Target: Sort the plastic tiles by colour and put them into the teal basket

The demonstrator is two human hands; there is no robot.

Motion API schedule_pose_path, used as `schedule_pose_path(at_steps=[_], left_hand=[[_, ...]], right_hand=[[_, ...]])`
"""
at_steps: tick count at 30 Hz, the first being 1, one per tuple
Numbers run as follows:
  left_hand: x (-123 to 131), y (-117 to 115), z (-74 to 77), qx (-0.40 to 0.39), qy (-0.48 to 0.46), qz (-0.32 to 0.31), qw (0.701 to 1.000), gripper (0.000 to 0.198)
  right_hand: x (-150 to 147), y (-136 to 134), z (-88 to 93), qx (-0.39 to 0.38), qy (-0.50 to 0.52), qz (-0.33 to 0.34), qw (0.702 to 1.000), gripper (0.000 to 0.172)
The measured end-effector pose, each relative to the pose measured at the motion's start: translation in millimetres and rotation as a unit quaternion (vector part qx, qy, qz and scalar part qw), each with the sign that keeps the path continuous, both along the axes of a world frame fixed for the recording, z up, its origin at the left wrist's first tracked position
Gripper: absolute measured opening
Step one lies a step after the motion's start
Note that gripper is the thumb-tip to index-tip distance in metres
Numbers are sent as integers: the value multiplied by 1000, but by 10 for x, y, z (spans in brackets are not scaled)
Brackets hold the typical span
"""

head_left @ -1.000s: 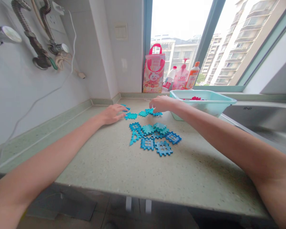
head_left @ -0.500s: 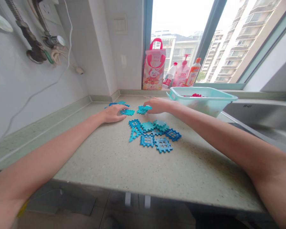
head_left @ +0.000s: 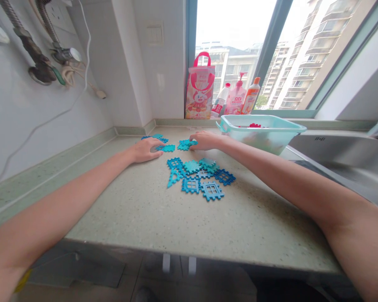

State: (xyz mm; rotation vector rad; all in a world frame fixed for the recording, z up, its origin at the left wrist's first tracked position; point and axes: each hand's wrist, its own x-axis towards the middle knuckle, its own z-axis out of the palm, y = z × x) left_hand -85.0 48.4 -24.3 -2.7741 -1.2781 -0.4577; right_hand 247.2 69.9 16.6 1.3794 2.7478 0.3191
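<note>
My left hand (head_left: 145,150) rests on the counter with fingers apart, its fingertips at a flat turquoise tile (head_left: 167,148). Behind it lie darker blue pieces (head_left: 146,137), partly covered by the hand. At the back, my right hand (head_left: 204,140) has its thumb and fingers around the edge of a small turquoise stack (head_left: 185,145). Nearer to me is a loose pile of interlocking tiles: a light blue window tile (head_left: 212,191), a blue window tile (head_left: 190,185), a dark blue one (head_left: 224,177), a triangular one (head_left: 174,177) and plain turquoise ones (head_left: 192,166).
A pale green plastic basket (head_left: 264,135) holding red pieces stands right of my right hand, beside the steel sink (head_left: 337,155). On the window ledge are a pink bag (head_left: 200,94) and several bottles (head_left: 236,98). Pipes (head_left: 39,63) hang at the left wall.
The whole view has shifted slightly, moving things a little left in the picture. My right hand sits slightly closer over the turquoise stack; the pile is unchanged.
</note>
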Motion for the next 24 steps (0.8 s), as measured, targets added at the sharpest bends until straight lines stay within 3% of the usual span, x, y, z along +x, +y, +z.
schedule_pose_path(at_steps=[4,6,8,10,12,14,19,24], left_hand=[[127,-99,105,30,8,-59,998,50],[324,-246,176,33,3,-104,994,43],[586,-440,225,16,-11,-153,988,41],[838,-628,238,-22,-19,-208,978,40],[1000,-751,224,-67,-16,-235,970,41],[1036,-781,207,-82,-22,-212,974,41],[790,-634,229,-65,-31,-151,986,36],[653,-542,253,-69,-38,-129,989,37]], right_hand=[[25,-137,304,-34,-6,6,999,39],[37,-256,483,-148,-7,-16,989,39],[32,-371,599,-293,-32,-74,953,46],[7,-445,624,-350,-48,-105,930,51],[-19,-457,582,-349,-48,-114,929,56],[-25,-414,518,-341,-33,-113,933,58],[52,-234,451,-342,34,-73,936,48],[84,-209,539,-300,93,-20,949,43]])
